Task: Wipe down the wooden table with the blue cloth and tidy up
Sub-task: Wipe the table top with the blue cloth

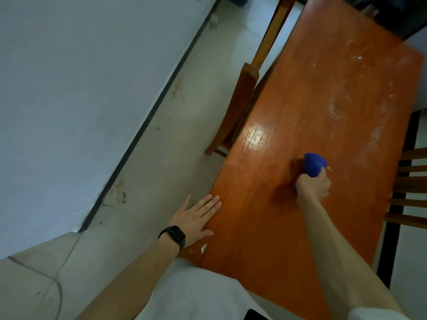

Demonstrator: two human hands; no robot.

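Nearest the body, left hand (196, 219) lies flat, fingers spread, on the near-left edge of the desk (265, 227), bracing, holding nothing. Mid-desk, right hand (313, 184) has its grip clenched round the bunched blue cloth (314, 164), pressed on the wood: wiping step under way. Beyond, whitish dusty smears (360, 107) (far-right side) look unwiped; next stroke likely needs a longer reach there.
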